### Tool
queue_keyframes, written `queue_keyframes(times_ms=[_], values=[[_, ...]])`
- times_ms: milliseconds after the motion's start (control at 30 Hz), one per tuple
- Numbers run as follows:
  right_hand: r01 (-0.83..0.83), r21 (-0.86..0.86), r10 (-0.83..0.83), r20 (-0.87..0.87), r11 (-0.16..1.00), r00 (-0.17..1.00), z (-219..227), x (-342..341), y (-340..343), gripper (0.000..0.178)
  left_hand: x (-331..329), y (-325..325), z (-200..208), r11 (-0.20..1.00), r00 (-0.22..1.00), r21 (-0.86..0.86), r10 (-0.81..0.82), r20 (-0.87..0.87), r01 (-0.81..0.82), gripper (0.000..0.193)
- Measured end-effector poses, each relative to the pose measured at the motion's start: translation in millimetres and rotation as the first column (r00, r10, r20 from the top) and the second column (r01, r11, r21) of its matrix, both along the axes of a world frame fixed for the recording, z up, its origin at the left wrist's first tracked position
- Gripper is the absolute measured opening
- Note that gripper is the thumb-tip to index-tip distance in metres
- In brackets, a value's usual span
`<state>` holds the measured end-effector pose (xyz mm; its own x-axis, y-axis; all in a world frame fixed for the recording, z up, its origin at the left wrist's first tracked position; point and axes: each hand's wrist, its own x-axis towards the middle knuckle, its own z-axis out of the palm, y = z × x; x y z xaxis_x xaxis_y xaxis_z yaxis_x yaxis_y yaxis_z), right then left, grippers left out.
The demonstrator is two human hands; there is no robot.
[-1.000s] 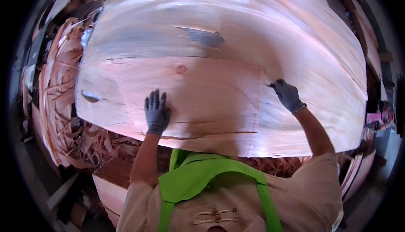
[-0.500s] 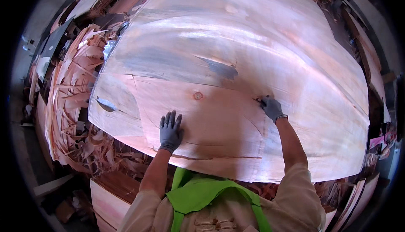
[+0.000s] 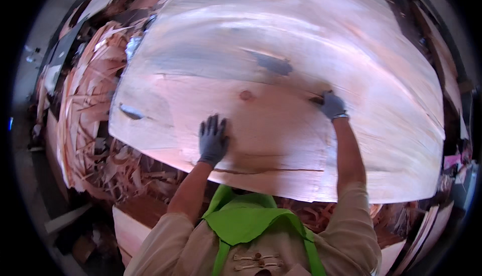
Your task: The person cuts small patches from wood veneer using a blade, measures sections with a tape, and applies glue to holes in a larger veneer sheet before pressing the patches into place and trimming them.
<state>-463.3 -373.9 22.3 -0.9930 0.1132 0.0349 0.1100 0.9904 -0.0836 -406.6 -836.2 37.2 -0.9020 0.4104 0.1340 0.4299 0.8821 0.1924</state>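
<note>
A broad, pale wood veneer sheet [image 3: 396, 140] spreads in front of me. On its near part lies a pinkish veneer piece [image 3: 276, 130] with a round knot and a long crack along its near side. My gloved left hand [image 3: 213, 139] rests flat on this piece, fingers spread. At the piece's far right corner, my gloved right hand [image 3: 333, 106] is closed around a small dark tool [image 3: 316, 100], whose tip points left along the seam. Blur and the fingers hide the tool's exact kind.
A torn hole [image 3: 273, 63] shows beyond the piece, and a smaller one [image 3: 131, 111] at the left. Veneer scraps [image 3: 90, 110] are heaped along the left side. Stacked boards [image 3: 131, 226] stand near my left elbow, with more leaning boards [image 3: 427, 238] at lower right.
The whole scene has shifted slightly up and right in view. My right hand stays near the piece's far right corner with the tool; my left hand still presses the piece.
</note>
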Motion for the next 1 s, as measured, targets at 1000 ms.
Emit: queue_keyframes(times_ms=[1000], values=[[0.013,-0.707,-0.665,0.671,-0.707,0.328,-67.2,369.5,-221.5,0.021,3.9,-11.1,-22.7,0.999,0.990,-0.045,-0.036,-0.134,0.030,0.057]])
